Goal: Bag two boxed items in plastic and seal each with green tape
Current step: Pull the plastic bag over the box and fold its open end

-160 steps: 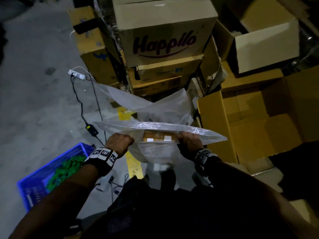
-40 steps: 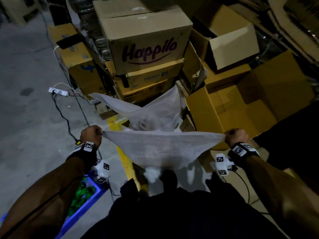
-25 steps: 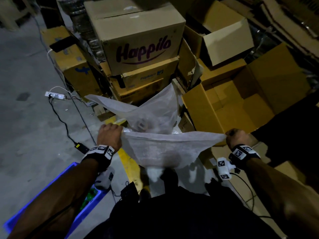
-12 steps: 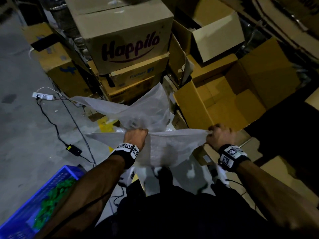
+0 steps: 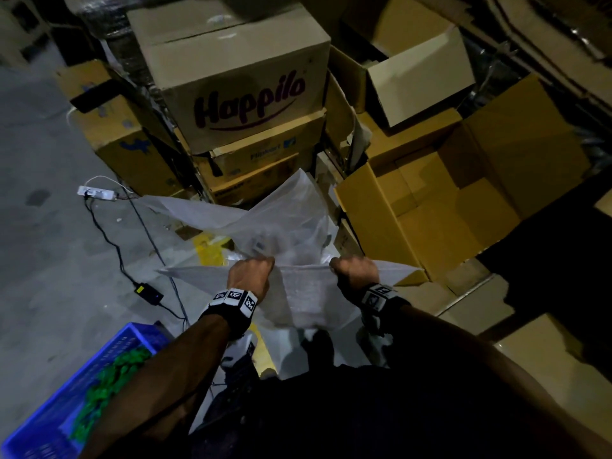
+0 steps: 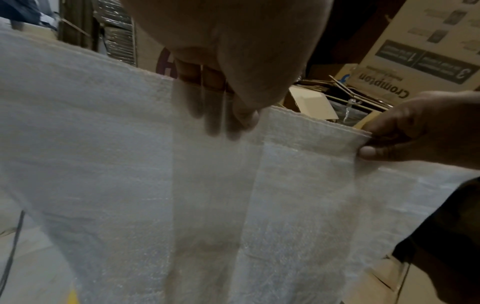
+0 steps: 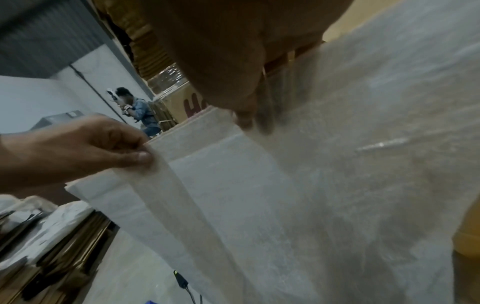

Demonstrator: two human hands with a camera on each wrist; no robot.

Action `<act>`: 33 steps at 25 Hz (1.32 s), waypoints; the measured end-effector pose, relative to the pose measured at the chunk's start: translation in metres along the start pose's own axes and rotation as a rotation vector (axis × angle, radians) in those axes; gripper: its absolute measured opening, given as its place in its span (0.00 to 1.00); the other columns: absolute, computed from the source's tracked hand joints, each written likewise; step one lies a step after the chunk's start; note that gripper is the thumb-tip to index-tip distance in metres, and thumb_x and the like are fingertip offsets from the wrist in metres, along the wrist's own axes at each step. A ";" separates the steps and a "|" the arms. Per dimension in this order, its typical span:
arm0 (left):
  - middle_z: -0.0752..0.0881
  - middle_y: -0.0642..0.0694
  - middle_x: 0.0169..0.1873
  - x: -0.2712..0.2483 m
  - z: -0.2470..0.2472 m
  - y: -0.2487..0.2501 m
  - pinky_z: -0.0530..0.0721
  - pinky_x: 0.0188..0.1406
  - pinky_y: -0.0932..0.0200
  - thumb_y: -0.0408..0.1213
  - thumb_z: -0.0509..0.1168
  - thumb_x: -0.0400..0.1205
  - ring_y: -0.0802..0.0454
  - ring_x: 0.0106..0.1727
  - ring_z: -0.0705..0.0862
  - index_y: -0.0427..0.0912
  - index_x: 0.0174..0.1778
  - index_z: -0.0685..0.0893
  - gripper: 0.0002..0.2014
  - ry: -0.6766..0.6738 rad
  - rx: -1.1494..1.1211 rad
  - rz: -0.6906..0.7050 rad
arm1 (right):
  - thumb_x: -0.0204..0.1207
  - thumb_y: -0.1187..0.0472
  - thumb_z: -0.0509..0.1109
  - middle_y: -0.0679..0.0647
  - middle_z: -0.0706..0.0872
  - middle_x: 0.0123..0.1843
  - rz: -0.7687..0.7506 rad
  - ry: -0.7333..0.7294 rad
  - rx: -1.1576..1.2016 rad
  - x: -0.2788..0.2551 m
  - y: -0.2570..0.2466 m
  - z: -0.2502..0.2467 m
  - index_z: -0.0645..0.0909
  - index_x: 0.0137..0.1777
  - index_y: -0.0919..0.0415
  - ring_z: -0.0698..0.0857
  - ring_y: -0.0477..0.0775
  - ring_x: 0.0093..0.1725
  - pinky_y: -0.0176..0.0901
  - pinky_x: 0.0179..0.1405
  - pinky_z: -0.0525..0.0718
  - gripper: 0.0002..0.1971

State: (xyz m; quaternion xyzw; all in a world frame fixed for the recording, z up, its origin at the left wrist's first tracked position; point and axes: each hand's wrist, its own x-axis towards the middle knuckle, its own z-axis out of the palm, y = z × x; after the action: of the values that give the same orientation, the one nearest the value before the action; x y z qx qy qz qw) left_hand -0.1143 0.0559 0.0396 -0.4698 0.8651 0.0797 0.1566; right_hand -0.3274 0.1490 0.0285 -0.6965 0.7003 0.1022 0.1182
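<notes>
At waist height, left hand (image 5: pixel 249 275) and right hand (image 5: pixel 356 270) each grip clamped on the plastic bag (image 5: pixel 308 293) top edge.

Head camera: looks down and forward from above my arms, over both wrists to the floor (image 5: pixel 49 253). Left wrist camera: very close, along my fingers (image 6: pixel 215 115). Right wrist camera: likewise close, facing leftward. All three share the plastic bag's top edge (image 5: pixel 304 268) between my hands.
</notes>
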 end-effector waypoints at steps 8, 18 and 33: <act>0.87 0.43 0.52 -0.018 -0.007 0.014 0.79 0.50 0.52 0.30 0.63 0.76 0.39 0.55 0.84 0.46 0.51 0.82 0.11 0.119 -0.050 0.137 | 0.78 0.62 0.61 0.62 0.88 0.45 0.303 0.002 0.170 -0.049 -0.014 -0.032 0.85 0.55 0.56 0.87 0.64 0.46 0.46 0.42 0.79 0.12; 0.84 0.44 0.51 -0.079 -0.031 0.038 0.73 0.50 0.49 0.31 0.64 0.76 0.41 0.53 0.82 0.45 0.57 0.80 0.13 0.380 -0.061 0.535 | 0.71 0.64 0.62 0.58 0.89 0.48 0.669 0.230 0.201 -0.171 -0.060 -0.032 0.82 0.52 0.55 0.85 0.62 0.49 0.49 0.49 0.72 0.12; 0.75 0.47 0.31 -0.160 0.010 0.161 0.65 0.36 0.53 0.29 0.62 0.78 0.46 0.32 0.73 0.46 0.39 0.77 0.07 0.559 -0.076 1.015 | 0.73 0.64 0.64 0.53 0.86 0.46 1.160 0.306 0.218 -0.356 -0.099 0.027 0.82 0.53 0.54 0.82 0.58 0.49 0.50 0.51 0.70 0.11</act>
State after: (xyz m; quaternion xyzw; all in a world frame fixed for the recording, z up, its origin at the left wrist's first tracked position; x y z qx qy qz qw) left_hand -0.1654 0.2725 0.0841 -0.0045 0.9871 0.0486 -0.1525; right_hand -0.2272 0.4948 0.1141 -0.1921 0.9810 -0.0236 0.0117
